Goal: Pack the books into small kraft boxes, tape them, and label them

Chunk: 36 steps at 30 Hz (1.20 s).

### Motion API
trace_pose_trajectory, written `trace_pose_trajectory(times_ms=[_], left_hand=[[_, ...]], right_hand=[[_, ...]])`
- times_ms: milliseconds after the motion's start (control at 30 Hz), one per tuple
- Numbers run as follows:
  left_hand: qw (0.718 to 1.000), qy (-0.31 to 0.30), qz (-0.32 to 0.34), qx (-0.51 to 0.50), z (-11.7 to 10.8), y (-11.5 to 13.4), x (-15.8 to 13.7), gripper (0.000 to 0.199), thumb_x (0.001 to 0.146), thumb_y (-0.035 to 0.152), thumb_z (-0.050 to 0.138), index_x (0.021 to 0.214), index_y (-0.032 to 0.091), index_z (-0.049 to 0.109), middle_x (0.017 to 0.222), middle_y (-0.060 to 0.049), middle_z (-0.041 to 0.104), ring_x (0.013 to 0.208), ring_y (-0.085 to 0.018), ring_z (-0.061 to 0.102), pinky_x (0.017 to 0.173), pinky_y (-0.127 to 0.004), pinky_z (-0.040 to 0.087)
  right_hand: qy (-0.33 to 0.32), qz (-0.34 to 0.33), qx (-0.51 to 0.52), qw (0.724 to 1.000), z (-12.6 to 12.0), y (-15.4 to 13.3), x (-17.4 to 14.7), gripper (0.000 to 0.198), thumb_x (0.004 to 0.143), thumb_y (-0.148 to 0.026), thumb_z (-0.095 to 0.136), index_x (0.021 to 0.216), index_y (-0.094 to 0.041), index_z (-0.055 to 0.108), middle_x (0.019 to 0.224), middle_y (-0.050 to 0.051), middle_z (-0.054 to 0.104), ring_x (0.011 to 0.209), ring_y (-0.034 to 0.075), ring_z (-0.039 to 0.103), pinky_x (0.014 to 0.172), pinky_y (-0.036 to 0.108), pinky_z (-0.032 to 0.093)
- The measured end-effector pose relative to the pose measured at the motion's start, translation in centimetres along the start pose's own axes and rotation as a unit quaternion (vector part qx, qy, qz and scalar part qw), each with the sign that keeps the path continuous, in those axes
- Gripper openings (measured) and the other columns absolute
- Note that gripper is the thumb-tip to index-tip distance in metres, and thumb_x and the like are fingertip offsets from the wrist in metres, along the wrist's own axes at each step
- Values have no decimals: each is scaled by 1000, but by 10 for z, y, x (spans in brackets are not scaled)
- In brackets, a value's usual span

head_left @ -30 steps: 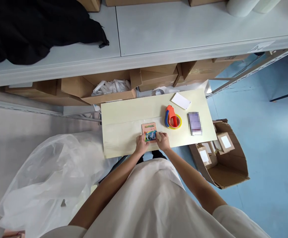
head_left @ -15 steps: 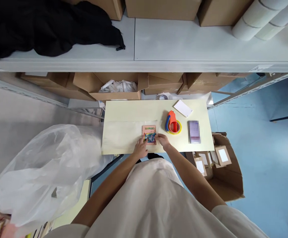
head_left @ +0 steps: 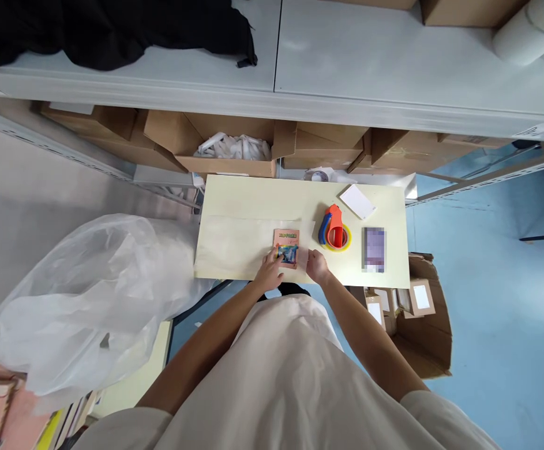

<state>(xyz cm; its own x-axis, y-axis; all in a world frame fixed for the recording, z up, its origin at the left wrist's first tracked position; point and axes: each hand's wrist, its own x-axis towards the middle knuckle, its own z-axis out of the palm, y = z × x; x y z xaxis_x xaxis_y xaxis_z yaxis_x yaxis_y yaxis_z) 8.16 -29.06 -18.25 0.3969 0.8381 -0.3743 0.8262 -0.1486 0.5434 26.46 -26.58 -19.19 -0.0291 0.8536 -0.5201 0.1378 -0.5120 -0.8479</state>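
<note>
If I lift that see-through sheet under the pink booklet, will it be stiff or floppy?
Probably floppy: the translucent sheet looks thin and lies mostly flat on the table. It's likely light too, since the table's colour shows through. Tugging its right end, where the right hand is, might drag the pink booklet lying on top.

This looks like a stockroom or warehouse workspace. Long grey metal shelving (head_left: 375, 62) spans twelve o'clock, open brown cardboard boxes (head_left: 327, 145) crowding its lower level and thick white cylindrical rolls (head_left: 532, 31) at two o'clock. A red-and-blue tape dispenser (head_left: 333, 220) sits on the pale-yellow rectangular bench (head_left: 244, 195). At four o'clock, a torn brown cardboard carton (head_left: 429, 353) holds small white-labelled brown boxes (head_left: 423, 295); at eight lies a large translucent plastic bag (head_left: 96, 294).
</note>
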Motion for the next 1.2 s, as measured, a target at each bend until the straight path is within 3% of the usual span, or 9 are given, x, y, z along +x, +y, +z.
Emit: trace_pose_trajectory(times_ms=[233,467,633,733,833,933,1033,1133,1200], left_hand=[[1000,-14,6,-21,-3,-3,-1,63,73,21,56,134,11,41,150,-18,23,140,-32,17,109,-49,24],[995,1,15,-96,1,0,1,59,74,22,57,131,15,47,147,-14,31,137,-34,23,110,-50,25],[976,93,38,-194,-6,44,10,54,81,30,52,132,15,44,141,-15,38,134,-28,32,109,-45,30],[957,89,15,-276,-10,70,19,51,82,35,51,128,13,48,130,-16,48,124,-26,44,105,-41,36],[932,95,-37,-348,-14,79,28,38,82,35,53,113,13,58,114,-15,58,110,-25,55,98,-40,43],[887,111,-75,-443,-19,71,34,28,80,35,56,98,15,61,96,-10,65,92,-22,63,83,-35,51],[838,138,-169,-500,-26,49,37,24,79,35,56,93,15,60,83,-7,66,71,-17,64,65,-29,53],[836,153,-230,-474,-32,22,38,16,78,30,54,81,15,60,74,-5,66,62,-15,62,58,-27,50],[846,150,-246,-449,-33,5,39,11,76,25,54,74,16,61,71,-4,65,64,-15,61,59,-26,49]], right_hand=[[-27,57,55,996,0,-3,1,34,70,-49,58,84,-18,63,72,3,64,60,14,57,59,28,47],[85,84,-36,992,5,-6,3,20,57,-35,64,65,-20,53,56,-4,53,53,11,46,50,24,35],[155,20,-151,976,-6,-18,-18,14,61,-31,57,64,-22,46,54,-5,51,52,12,45,54,25,35],[156,-40,-203,966,-6,-26,-28,13,67,-33,54,70,-22,46,59,-2,55,54,14,48,55,27,38],[159,-88,-234,955,3,-33,-33,13,72,-33,52,76,-21,49,67,2,59,60,17,53,58,29,41],[149,-131,-234,952,18,-37,-33,14,73,-25,51,85,-19,55,78,6,61,69,18,56,64,30,46],[72,-181,-197,961,37,-38,-32,28,70,-18,52,97,-18,59,90,8,60,77,17,58,69,30,50],[-5,-194,-161,968,52,-32,-29,41,68,-16,54,109,-19,59,101,9,58,89,18,59,73,31,52],[9,-182,-155,971,56,-23,-26,45,69,-16,54,114,-20,58,109,10,57,97,20,58,78,34,52]])
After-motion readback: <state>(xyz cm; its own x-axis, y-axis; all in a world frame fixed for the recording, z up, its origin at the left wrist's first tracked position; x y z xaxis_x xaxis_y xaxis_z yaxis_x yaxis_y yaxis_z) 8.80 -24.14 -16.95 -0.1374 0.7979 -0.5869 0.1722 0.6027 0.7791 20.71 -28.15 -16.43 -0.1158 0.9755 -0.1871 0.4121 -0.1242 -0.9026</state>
